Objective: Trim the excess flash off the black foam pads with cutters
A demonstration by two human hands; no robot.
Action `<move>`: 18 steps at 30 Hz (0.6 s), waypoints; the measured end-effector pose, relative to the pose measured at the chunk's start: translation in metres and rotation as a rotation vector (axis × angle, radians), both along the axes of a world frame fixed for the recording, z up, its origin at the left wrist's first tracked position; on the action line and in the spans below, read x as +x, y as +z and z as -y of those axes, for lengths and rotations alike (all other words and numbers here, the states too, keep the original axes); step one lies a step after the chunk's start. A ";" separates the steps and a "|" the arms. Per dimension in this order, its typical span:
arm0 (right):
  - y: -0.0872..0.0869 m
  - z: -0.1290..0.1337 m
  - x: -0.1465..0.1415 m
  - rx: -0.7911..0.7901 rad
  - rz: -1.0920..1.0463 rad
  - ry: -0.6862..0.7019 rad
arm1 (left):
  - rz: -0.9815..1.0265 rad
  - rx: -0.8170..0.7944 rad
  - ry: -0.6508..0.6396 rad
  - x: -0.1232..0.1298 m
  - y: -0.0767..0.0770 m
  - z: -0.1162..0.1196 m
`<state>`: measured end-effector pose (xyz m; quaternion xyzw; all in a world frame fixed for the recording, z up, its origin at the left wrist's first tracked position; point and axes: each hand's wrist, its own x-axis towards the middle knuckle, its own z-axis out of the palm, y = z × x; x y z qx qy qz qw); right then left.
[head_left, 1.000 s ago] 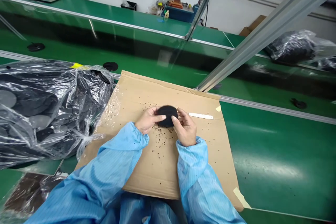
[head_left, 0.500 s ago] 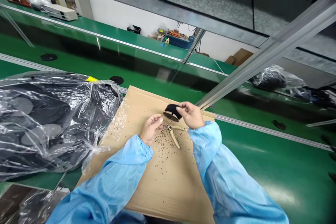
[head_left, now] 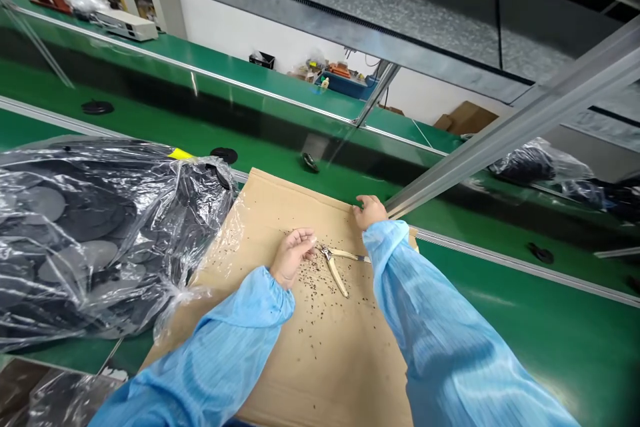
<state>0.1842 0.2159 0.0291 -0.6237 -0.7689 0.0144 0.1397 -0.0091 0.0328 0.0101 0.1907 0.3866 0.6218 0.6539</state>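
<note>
As the head view shows, the left hand (head_left: 294, 257) is loosely curled and the right hand (head_left: 371, 212), over the far edge of the cardboard (head_left: 350, 360), is released — neither visibly grasps anything. Pliers (head_left: 336, 271) lie spread just beside the left fingertips, presumably for ready pickup; nose far-left, long axis diagonal. Beyond, a black part (head_left: 310, 162) slants similarly on the green surface (head_left: 270, 155)

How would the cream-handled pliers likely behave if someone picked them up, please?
The pliers would probably feel stiff, given their shiny metal head. Held by one handle, they may pivot, as the handles stand spread. Lying flat on the cardboard, they seem unlikely to roll.
</note>
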 end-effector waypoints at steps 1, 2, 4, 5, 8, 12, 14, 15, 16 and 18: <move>-0.004 0.001 0.006 0.021 -0.006 0.013 | 0.001 -0.002 -0.004 0.000 0.000 0.000; -0.006 0.003 0.013 0.049 -0.007 0.030 | 0.002 -0.002 -0.009 0.001 -0.001 0.000; -0.009 0.008 0.028 0.113 0.014 0.074 | 0.002 0.002 -0.019 0.001 -0.001 0.000; -0.009 0.010 0.038 0.139 0.041 0.091 | 0.000 0.002 -0.023 0.001 -0.001 0.000; -0.009 0.014 0.070 0.190 0.133 0.049 | -0.011 -0.001 -0.017 0.001 -0.001 0.000; -0.007 0.011 0.102 0.218 0.167 -0.113 | -0.023 0.007 -0.016 0.002 -0.002 0.000; -0.008 0.009 0.108 0.222 0.156 -0.138 | -0.024 0.016 -0.026 0.003 -0.003 0.000; -0.009 0.008 0.110 0.226 0.149 -0.132 | -0.024 0.019 -0.027 0.004 -0.003 0.000; -0.010 0.007 0.112 0.231 0.148 -0.114 | -0.022 0.020 -0.028 0.004 -0.003 0.000; -0.011 0.003 0.121 0.238 0.174 -0.075 | -0.022 0.017 -0.023 0.004 -0.003 0.000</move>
